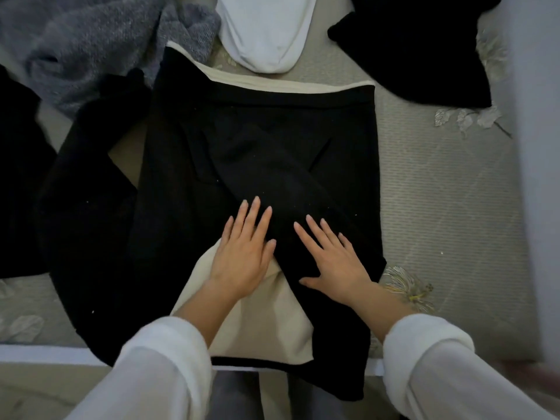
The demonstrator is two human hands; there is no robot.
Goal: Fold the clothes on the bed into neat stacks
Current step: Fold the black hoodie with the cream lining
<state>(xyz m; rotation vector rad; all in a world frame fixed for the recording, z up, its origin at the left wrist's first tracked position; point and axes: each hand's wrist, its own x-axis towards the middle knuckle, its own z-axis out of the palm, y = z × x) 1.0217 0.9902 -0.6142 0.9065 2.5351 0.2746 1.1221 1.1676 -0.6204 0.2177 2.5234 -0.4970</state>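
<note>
A black garment with cream trim (260, 140) lies spread flat in the middle of the bed, one sleeve folded diagonally across its body and the other sleeve trailing off to the left. Its cream lining shows near the bed's front edge. My left hand (244, 250) lies flat with straight fingers, half on the cream lining and half on the black cloth. My right hand (331, 257) presses flat on the folded sleeve, fingers spread.
A grey fuzzy sweater (91, 47) is bunched at the back left. A white garment (266, 31) lies at the back centre, a black one (415, 47) at the back right, another black piece (18, 177) at the left. The grey patterned bedspread (448, 192) shows on the right.
</note>
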